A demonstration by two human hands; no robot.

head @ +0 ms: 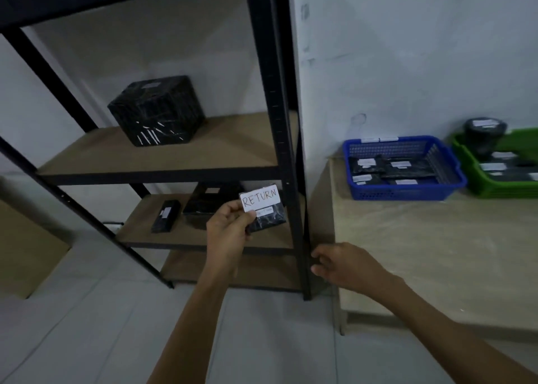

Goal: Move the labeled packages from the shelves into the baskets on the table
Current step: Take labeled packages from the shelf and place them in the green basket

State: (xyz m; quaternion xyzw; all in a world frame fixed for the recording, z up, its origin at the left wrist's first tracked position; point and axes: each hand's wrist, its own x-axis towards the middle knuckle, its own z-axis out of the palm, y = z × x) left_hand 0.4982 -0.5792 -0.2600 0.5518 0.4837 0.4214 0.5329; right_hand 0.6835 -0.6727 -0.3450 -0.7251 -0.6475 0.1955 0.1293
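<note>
Pinching a small black package (269, 222) by its left edge with the left grip (230, 226), thumb laid over the corner of the white RETURN label (260, 201), fingers curled behind. Held clear of the lower shelf (136, 232), just in front of it, label face turned up toward the head, most likely for reading the word before choosing a basket. Right grip (340, 263) holding nothing, fingers loosely bent, close beside the black shelf post (279, 116) at the corner of the tabletop (436, 252); maybe touching the post for balance, but hard to tell in this dim view.

Lying flat on the lower shelf, a slim black package (164, 216), and a black box (203, 206) just behind the held one. Alone on the middle shelf (189, 156), a large black wrapped box (155, 110).

Set on the tabletop against the wall, within easy reach of the shelves: a blue basket (401, 191) with several flat labeled packages already inside, and just beside it on the right a green basket (495, 188) with more packages and a tall black wrapped roll (483, 139) standing in it.

Task judged partly done, with three packages yet to fetch after this one. Next, a carry to the right over the tabletop edge, into whichever basket matches RETURN; rim tags (378, 139) too small to read from here
</note>
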